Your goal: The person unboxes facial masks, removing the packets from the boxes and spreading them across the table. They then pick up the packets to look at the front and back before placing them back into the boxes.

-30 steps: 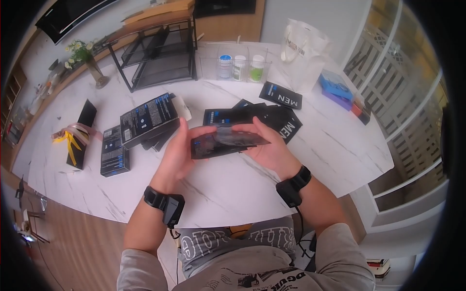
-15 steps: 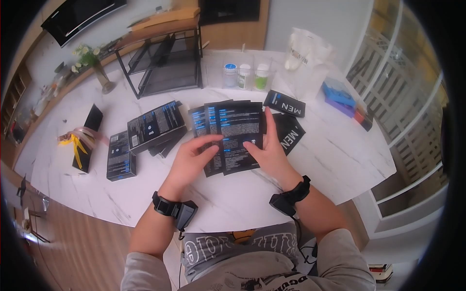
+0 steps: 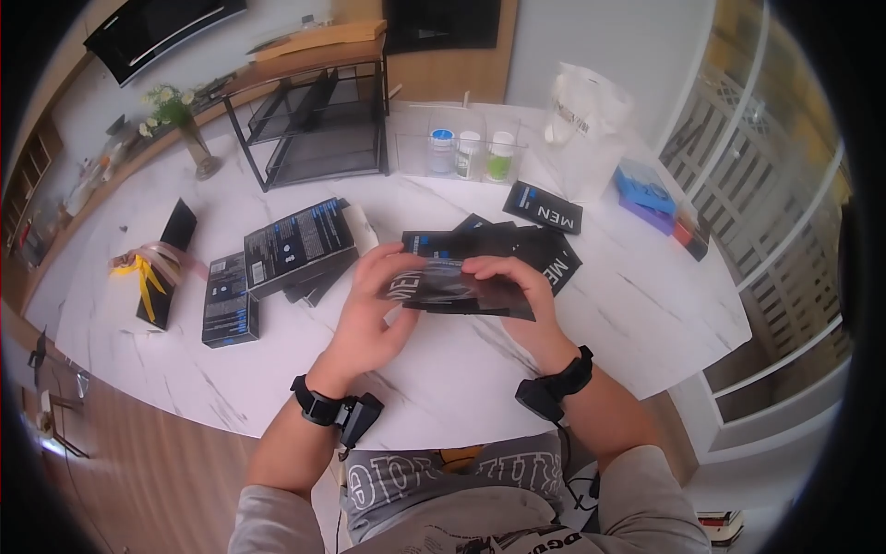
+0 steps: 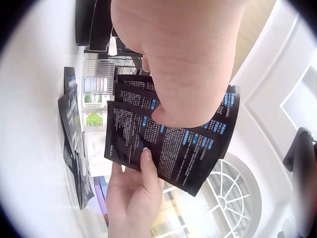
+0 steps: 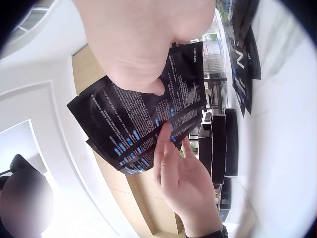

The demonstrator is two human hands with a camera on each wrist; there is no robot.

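Several flat black sachets (image 3: 466, 294), fanned into overlapping layers, are held up between both hands over the table. Dense white and blue print covers the sides seen in both wrist views. My left hand (image 3: 374, 319) pinches the left part of the fan. At the other side, my right hand (image 3: 535, 309) grips it, its thumb on the printed face in the left wrist view and its fingers behind. Just beyond the hands, more black sachets (image 3: 560, 249) lie in a loose pile with "MEN" lettering. A single "MEN" packet (image 3: 544, 209) lies beyond that pile.
Black printed boxes (image 3: 300, 242) are stacked at the left, beside a ribbon-tied box (image 3: 171, 268). Behind stand a mesh tray rack (image 3: 323, 148), a clear organizer with bottles (image 3: 468, 157) and a white paper bag (image 3: 586, 129). Blue and purple boxes (image 3: 646, 189) sit at the right.
The fanned sachets were nearly flat to the head view, then turned with their printed faces up toward it, and now lie tilted back again. Both hands have kept hold of them.
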